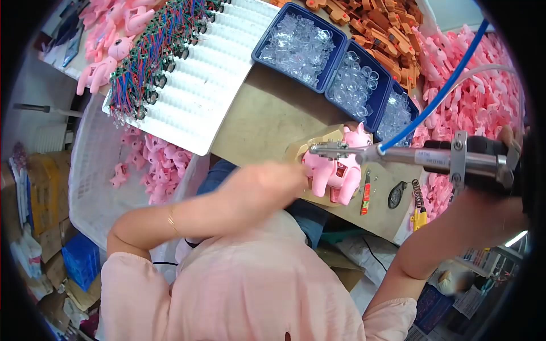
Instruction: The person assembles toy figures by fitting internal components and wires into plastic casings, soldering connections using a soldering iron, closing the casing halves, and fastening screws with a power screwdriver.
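Note:
A pink animal toy part with an opening in its side sits in a tan holder on the table. My left hand is beside the toy's left edge, smeared by motion, so its fingers cannot be made out. At the far right, my right hand is closed around the dark rear part of a metal power tool. The tool lies nearly level, and its clamp-like metal tip is over the toy. A blue hose joins the tool near its front.
Blue bins hold clear plastic parts. A white ribbed tray carries bundled wires. Pink parts and brown parts are piled behind. A red-and-green cutter, a black oval object and a white basket are nearer.

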The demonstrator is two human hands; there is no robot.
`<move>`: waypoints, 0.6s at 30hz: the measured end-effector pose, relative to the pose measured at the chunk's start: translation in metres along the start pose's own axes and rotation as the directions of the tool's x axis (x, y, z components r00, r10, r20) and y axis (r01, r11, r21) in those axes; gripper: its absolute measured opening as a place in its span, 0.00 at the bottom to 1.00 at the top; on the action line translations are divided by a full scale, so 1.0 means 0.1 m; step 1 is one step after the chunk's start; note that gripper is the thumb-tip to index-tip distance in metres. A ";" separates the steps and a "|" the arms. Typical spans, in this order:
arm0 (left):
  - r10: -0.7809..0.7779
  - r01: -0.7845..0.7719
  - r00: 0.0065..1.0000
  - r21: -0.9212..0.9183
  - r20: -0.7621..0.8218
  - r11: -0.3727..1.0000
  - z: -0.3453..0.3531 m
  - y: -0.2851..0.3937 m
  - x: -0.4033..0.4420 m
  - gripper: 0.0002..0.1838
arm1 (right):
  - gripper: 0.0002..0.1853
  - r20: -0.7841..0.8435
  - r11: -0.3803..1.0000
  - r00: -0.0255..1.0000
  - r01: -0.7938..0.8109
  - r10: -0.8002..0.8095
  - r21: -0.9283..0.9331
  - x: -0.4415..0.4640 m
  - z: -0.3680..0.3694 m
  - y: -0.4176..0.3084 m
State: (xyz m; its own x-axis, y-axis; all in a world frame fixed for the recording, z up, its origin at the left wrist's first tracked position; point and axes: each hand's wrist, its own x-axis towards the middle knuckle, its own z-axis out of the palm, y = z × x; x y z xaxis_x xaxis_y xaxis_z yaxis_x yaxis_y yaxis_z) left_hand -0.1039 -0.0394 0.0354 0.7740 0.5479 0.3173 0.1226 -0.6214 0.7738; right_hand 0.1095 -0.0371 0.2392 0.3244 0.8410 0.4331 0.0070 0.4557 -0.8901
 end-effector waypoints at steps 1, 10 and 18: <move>0.141 -0.139 0.990 0.050 -0.030 0.989 0.14 0.06 -0.09 0.08 | 0.36 -0.060 0.999 0.998 0.012 -0.014 -0.040 -0.05 0.01 -0.04; 0.260 -0.243 0.964 0.236 -0.045 0.941 0.67 0.09 -0.24 0.08 | 0.13 -0.126 0.996 0.991 0.043 -0.053 -0.077 -0.51 0.22 0.14; 0.223 -0.218 0.975 0.266 0.008 0.939 0.62 0.15 -0.25 0.05 | 0.20 -0.014 0.997 0.998 0.062 -0.062 -0.035 -0.43 0.08 0.37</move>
State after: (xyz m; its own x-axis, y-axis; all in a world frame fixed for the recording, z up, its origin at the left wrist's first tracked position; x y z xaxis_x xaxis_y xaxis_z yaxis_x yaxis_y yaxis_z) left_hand -0.0832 -0.0970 0.0047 0.7871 0.3905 0.4775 0.1120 -0.8517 0.5119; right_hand 0.0882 -0.0542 0.1882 0.3365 0.8067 0.4858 0.0598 0.4965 -0.8660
